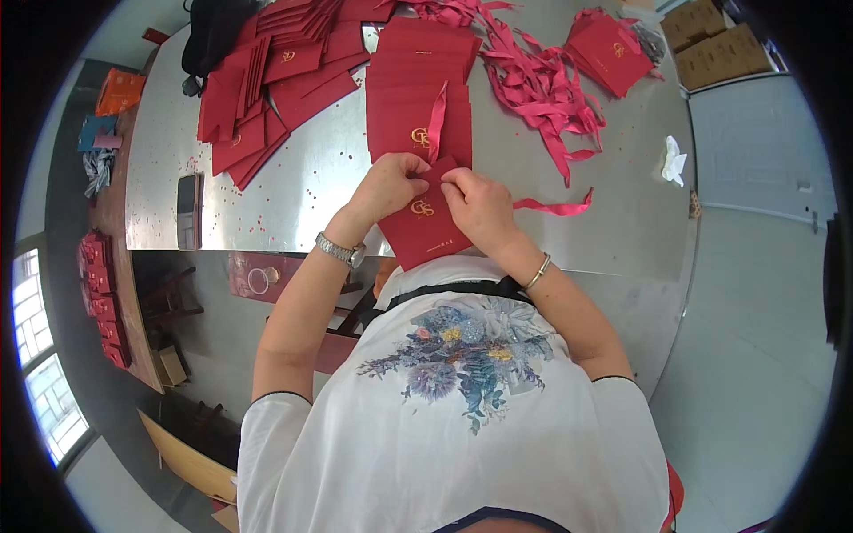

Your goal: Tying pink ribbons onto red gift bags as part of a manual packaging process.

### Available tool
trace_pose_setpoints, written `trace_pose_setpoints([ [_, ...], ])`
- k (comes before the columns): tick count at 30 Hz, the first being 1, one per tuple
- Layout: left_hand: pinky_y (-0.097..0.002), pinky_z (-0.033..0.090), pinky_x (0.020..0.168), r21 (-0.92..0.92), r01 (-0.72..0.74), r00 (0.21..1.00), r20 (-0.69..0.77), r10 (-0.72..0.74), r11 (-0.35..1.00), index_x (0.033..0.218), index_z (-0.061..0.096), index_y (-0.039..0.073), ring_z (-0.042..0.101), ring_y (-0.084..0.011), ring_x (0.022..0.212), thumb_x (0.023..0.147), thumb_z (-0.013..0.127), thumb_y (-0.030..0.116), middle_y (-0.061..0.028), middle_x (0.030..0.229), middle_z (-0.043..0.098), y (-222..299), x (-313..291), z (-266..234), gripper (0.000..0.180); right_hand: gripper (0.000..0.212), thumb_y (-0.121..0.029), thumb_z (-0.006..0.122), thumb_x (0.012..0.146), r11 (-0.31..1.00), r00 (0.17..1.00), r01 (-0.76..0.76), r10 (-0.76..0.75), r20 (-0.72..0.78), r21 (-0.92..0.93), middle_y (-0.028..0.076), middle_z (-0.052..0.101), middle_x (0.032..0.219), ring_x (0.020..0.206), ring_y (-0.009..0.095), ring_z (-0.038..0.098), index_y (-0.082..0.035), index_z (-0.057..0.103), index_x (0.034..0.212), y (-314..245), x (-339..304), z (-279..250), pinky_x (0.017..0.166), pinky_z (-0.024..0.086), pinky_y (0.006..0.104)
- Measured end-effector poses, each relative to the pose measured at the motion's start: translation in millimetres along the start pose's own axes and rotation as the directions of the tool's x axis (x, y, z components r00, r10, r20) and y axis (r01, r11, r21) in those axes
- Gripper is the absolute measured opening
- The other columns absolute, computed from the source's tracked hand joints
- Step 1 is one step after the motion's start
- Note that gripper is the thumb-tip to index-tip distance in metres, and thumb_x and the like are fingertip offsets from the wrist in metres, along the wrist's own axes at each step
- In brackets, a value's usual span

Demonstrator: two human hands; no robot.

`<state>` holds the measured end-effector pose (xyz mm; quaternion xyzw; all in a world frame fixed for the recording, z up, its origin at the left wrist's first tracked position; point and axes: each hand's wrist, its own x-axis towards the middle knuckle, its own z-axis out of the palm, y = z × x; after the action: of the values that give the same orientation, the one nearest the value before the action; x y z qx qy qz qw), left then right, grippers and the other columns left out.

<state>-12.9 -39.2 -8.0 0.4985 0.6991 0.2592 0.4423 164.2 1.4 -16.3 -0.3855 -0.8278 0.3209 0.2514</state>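
Observation:
A flat red paper piece with a gold emblem (422,235) lies tilted at the table's front edge, close to my body. My left hand (389,186) is closed at its upper left edge, thumb and fingers pinched together. At the upper right edge my right hand (480,211) pinches too, its fingertips close to the left ones. One end of a pinkish-red ribbon (437,120) runs up from between the fingertips, and a ribbon tail (555,209) comes out to the right of my right hand. How the ribbon passes through the paper is hidden by my fingers.
Beyond my hands stretches a row of overlapping red pieces (418,98). More red stacks (249,98) lie left, near a phone (188,211). A ribbon heap (542,89) and another red stack (609,53) are at right, with a crumpled white tissue (673,162) beyond the table (293,213).

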Motion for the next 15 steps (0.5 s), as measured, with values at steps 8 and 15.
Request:
trace_pose_setpoints([
  [8,-0.0316,0.051,0.073,-0.139,-0.02,0.999,-0.05,0.014,0.99,0.098,0.068,-0.001,0.066,-0.0213,0.079,0.077,0.065,0.006,-0.0149,0.086,0.069,-3,-5,6,0.022,0.009,-0.015,0.064,0.081,0.998,1.0,-0.013,0.013,0.005,0.056,0.013,0.066,0.075,0.07,0.034,0.064,-0.007,0.061,0.085,3,5,6,0.062,0.05,0.0451],
  [15,-0.0335,0.051,0.075,-0.02,-0.043,0.993,-0.111,0.041,0.999,0.098,0.068,0.0,0.067,-0.0268,0.083,0.076,0.065,0.007,-0.0172,0.089,0.069,2,-11,8,0.024,0.008,-0.014,0.064,0.081,0.997,1.0,-0.005,0.006,-0.007,0.083,0.014,0.066,0.075,0.069,0.034,0.064,-0.006,0.062,0.083,0,7,9,0.062,0.05,0.0447],
])
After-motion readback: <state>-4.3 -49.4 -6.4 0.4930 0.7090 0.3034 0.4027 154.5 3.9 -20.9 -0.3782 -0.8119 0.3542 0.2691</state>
